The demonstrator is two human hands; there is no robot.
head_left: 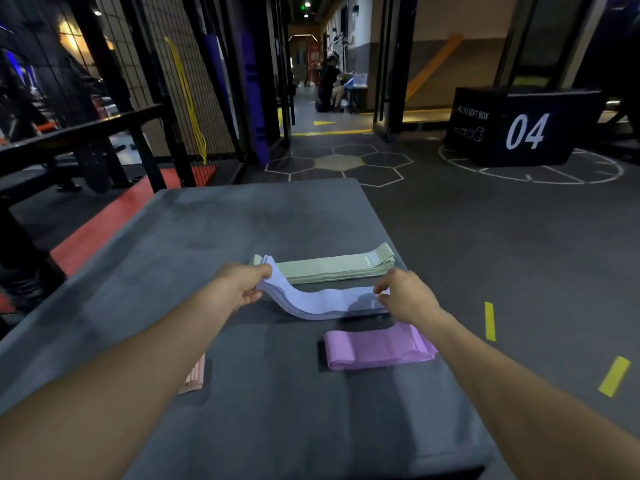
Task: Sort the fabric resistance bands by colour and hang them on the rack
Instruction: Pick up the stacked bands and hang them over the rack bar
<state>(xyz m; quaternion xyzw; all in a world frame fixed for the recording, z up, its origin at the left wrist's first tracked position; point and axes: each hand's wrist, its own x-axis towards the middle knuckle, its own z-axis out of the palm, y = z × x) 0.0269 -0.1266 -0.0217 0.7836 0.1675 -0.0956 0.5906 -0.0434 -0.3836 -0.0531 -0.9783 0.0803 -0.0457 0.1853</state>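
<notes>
Across the middle of the grey surface point(221, 237) lies my lavender stack of bands point(322, 303), long axis running left to right between both hands. My left hand point(239, 285) pinches and lifts its left end; my right hand point(403, 299) pinches the right end, low on the surface. Green stack point(339, 268) sits just beyond, pink stack point(377, 348) nearer me. I judge lifting needs both ends raised together.

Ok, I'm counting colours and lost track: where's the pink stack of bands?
In the head view the pink stack lies on the grey platform, right of centre, just under the right forearm and nearer the person than the lilac stack.
</notes>
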